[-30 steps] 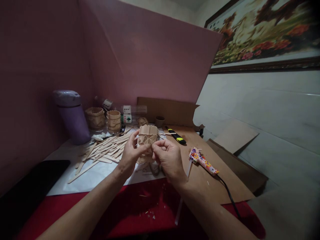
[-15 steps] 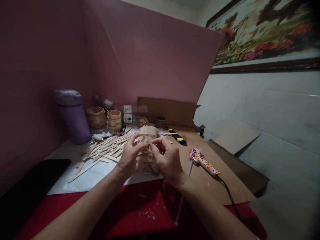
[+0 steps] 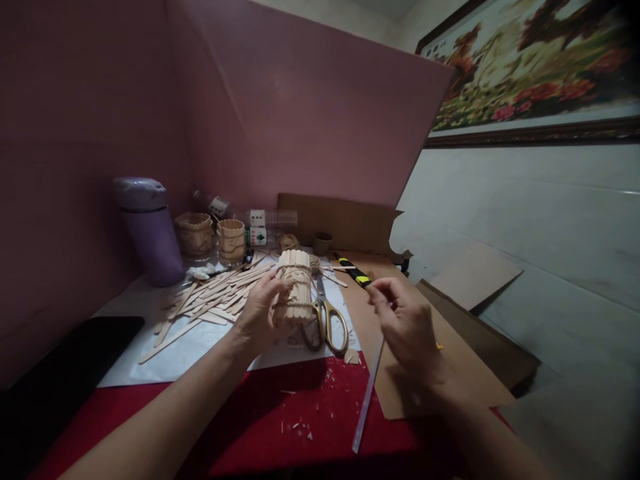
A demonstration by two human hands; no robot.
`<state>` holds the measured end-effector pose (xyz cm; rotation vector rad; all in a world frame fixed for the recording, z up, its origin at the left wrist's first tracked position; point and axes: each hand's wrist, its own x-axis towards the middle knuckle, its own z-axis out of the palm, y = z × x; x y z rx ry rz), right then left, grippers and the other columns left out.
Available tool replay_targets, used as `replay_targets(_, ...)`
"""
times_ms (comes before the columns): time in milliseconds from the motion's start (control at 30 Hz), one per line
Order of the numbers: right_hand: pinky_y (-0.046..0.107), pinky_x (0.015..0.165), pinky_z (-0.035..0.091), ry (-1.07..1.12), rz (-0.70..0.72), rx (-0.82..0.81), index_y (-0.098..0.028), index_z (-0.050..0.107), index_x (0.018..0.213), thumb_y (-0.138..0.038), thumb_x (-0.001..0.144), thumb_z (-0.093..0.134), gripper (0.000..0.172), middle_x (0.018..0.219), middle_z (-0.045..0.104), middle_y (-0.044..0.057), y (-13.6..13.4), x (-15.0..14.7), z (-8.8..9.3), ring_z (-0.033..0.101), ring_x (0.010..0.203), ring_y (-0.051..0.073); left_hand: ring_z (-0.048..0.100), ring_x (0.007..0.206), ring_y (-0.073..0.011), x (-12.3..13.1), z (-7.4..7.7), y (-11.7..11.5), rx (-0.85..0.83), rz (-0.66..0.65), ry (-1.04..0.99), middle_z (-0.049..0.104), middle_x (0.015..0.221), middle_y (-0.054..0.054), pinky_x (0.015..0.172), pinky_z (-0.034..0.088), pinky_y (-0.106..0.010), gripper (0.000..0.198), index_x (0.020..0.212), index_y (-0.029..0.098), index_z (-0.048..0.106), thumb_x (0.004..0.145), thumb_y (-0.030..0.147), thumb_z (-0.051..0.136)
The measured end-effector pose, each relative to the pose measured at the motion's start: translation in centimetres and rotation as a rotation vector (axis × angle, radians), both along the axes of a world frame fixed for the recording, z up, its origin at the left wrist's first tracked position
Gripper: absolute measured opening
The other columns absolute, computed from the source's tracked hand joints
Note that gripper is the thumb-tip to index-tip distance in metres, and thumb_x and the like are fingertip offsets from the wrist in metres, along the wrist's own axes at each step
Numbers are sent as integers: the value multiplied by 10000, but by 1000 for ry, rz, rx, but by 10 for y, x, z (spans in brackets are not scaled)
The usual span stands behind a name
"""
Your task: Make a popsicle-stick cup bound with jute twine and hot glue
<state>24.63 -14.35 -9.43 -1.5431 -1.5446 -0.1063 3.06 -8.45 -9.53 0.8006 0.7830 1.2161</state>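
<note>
A small wooden-stick cup [image 3: 294, 287], bound with twine bands, is tilted in my left hand [image 3: 260, 312], whose fingers wrap its left side. My right hand [image 3: 406, 327] is over the brown board, fingers pinched together beside the black-and-yellow cutter [image 3: 355, 272]; what they hold, if anything, is too small to make out. Beneath that hand the flowered glue gun is almost wholly hidden. A clear glue stick [image 3: 367, 399] runs down over the red cloth. Gold-handled scissors [image 3: 331, 323] lie just right of the cup.
Loose craft sticks [image 3: 213, 297] are heaped on white paper at the left. Behind them stand a purple bottle [image 3: 153, 233] and two finished-looking stick cups [image 3: 231, 241]. A small brown pot [image 3: 323, 243] and a twine ball [image 3: 289, 243] sit at the back.
My right hand has left the cup and moved right, over the glue gun. The scissors have come into view. My left hand still holds the cup.
</note>
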Motion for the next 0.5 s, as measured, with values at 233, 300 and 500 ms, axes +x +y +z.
replay_targets(233, 421, 851, 458, -544, -312, -360, -238, 745, 1037, -392, 918, 558, 270, 1289, 665, 131, -15, 96, -13, 577, 1181, 343, 598, 703, -158, 1, 2, 0, 9, 23, 36, 627, 854, 5, 481, 538, -240, 467, 974, 205, 616, 535, 264, 765)
replay_targets(300, 426, 848, 458, -583, -348, -522, -260, 725, 1135, -424, 950, 518, 323, 1293, 672, 114, -18, 99, -18, 591, 1172, 346, 606, 721, -160, 1, 2, 0, -10, 48, 52, 630, 885, -3, 496, 546, -239, 463, 951, 198, 616, 517, 264, 762)
replay_targets(500, 389, 839, 429, -576, -266, -698, -101, 596, 1295, -219, 936, 449, 406, 1176, 694, 203, -9, 88, -32, 647, 1065, 321, 622, 722, -185, 1, 5, 0, -25, 63, 68, 631, 890, -20, 487, 559, -271, 493, 971, 194, 617, 500, 263, 742)
